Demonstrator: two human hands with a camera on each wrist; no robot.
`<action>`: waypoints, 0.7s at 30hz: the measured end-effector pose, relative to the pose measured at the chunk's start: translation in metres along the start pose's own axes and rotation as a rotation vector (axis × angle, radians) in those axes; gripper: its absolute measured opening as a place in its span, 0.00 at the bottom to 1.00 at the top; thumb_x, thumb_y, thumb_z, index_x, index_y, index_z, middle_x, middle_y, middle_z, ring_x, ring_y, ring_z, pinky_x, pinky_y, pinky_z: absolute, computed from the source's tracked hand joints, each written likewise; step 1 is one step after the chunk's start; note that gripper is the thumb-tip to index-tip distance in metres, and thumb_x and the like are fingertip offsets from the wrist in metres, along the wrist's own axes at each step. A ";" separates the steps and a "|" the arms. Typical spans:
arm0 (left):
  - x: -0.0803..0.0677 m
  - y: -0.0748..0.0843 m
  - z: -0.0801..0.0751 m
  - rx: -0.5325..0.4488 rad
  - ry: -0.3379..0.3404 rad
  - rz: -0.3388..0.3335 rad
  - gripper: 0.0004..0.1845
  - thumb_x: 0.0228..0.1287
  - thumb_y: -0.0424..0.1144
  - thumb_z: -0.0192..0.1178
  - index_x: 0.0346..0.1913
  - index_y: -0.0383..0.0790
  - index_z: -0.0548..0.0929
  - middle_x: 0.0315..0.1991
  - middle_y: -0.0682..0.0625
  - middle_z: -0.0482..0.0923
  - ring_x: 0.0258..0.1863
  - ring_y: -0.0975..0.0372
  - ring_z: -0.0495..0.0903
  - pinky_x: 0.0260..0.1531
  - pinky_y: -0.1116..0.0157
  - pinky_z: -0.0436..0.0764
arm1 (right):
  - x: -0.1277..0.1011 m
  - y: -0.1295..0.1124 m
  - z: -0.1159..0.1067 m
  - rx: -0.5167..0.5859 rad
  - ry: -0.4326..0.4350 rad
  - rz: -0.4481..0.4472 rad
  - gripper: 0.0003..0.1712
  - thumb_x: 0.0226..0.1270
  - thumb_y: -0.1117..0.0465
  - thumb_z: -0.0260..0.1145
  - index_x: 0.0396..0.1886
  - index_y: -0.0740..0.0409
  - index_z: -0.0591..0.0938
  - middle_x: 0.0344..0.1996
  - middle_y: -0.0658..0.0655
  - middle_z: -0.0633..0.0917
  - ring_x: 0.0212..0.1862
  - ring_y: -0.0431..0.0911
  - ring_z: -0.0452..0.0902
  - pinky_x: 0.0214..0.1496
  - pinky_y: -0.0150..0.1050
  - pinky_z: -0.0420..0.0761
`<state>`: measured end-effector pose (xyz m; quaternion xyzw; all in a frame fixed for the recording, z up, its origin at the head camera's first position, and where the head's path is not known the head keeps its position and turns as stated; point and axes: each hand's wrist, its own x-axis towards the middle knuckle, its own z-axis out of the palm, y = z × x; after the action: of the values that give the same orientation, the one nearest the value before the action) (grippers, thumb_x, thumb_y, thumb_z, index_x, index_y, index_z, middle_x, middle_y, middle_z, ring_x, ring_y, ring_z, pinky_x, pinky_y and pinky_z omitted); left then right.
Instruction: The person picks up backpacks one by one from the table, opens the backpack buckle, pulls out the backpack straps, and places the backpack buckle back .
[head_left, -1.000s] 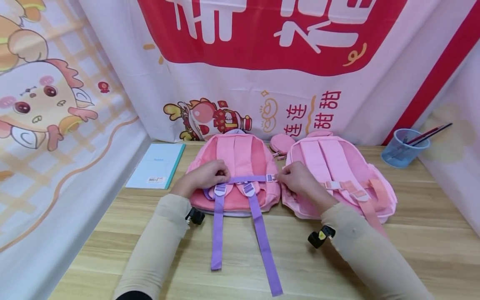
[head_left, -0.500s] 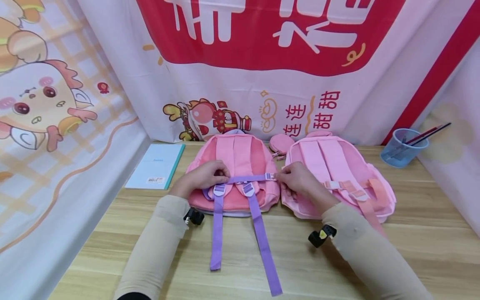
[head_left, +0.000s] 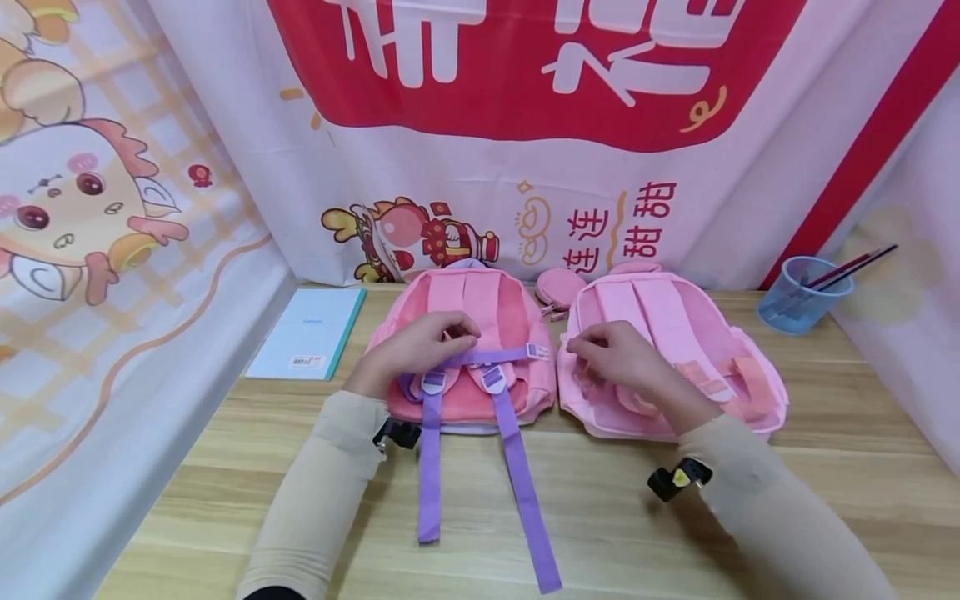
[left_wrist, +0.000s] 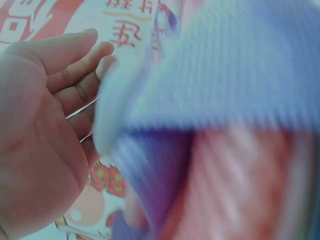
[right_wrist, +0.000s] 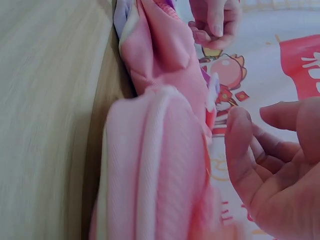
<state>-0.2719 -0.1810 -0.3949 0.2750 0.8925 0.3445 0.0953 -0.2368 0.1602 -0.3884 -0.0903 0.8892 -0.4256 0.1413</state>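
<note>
A pink backpack with purple straps (head_left: 513,312) lies with its shoulder straps facing up in the head view. Across it runs a purple chest strap (head_left: 498,356), which ends in a white buckle (head_left: 536,351). My left hand (head_left: 431,343) hovers over this bag's left side. Its fingers are loosely bent and hold nothing, as the left wrist view shows. Above the left edge of a second, all-pink backpack (head_left: 708,321) is my right hand (head_left: 626,362). A gap shows between its thumb and fingers (right_wrist: 240,145) in the right wrist view, with nothing held.
Two loose purple strap ends (head_left: 429,475) trail over the wooden table (head_left: 615,517). A light blue notebook (head_left: 303,329) lies at left. Behind the bags sits a round pink pouch (head_left: 560,287). A blue pen cup (head_left: 802,296) stands at right. Printed cloth (head_left: 420,167) hangs behind.
My right hand has let go of the white buckle and moved off to the right. My left hand has released the purple strap and lifted slightly, its fingers loosening.
</note>
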 end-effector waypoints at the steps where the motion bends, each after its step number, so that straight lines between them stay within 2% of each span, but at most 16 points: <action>1: 0.001 0.005 0.001 -0.005 0.000 0.004 0.13 0.82 0.42 0.61 0.59 0.39 0.86 0.51 0.49 0.87 0.51 0.58 0.82 0.60 0.54 0.82 | -0.003 0.002 -0.003 0.012 0.001 -0.002 0.18 0.84 0.54 0.61 0.55 0.63 0.88 0.33 0.58 0.88 0.33 0.47 0.82 0.36 0.38 0.85; 8: 0.015 0.031 0.008 -0.053 0.005 0.072 0.13 0.82 0.40 0.61 0.59 0.37 0.86 0.51 0.49 0.88 0.51 0.58 0.84 0.60 0.55 0.83 | -0.022 0.009 -0.031 0.006 0.034 0.009 0.21 0.85 0.51 0.61 0.61 0.62 0.86 0.43 0.62 0.89 0.41 0.50 0.85 0.44 0.39 0.88; 13: 0.031 0.054 0.019 -0.039 -0.032 0.146 0.11 0.81 0.38 0.62 0.56 0.35 0.86 0.49 0.48 0.89 0.49 0.59 0.84 0.59 0.57 0.84 | -0.035 0.017 -0.050 0.013 0.061 0.014 0.22 0.85 0.51 0.62 0.64 0.63 0.85 0.47 0.62 0.89 0.44 0.51 0.85 0.49 0.40 0.89; 17: 0.043 0.070 0.030 -0.028 -0.079 0.164 0.12 0.82 0.39 0.61 0.57 0.37 0.86 0.48 0.47 0.88 0.46 0.61 0.84 0.54 0.62 0.84 | -0.044 0.028 -0.063 0.000 0.074 0.019 0.23 0.86 0.50 0.62 0.65 0.63 0.84 0.50 0.63 0.89 0.46 0.51 0.86 0.52 0.39 0.89; 21: 0.054 0.084 0.041 -0.001 -0.091 0.178 0.12 0.82 0.40 0.60 0.58 0.40 0.87 0.48 0.49 0.87 0.42 0.62 0.81 0.48 0.65 0.82 | -0.052 0.039 -0.074 -0.029 0.079 0.012 0.24 0.86 0.49 0.61 0.65 0.61 0.83 0.51 0.62 0.88 0.49 0.52 0.84 0.51 0.37 0.88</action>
<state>-0.2668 -0.0765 -0.3687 0.3686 0.8591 0.3391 0.1048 -0.2138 0.2530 -0.3657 -0.0701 0.9007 -0.4151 0.1075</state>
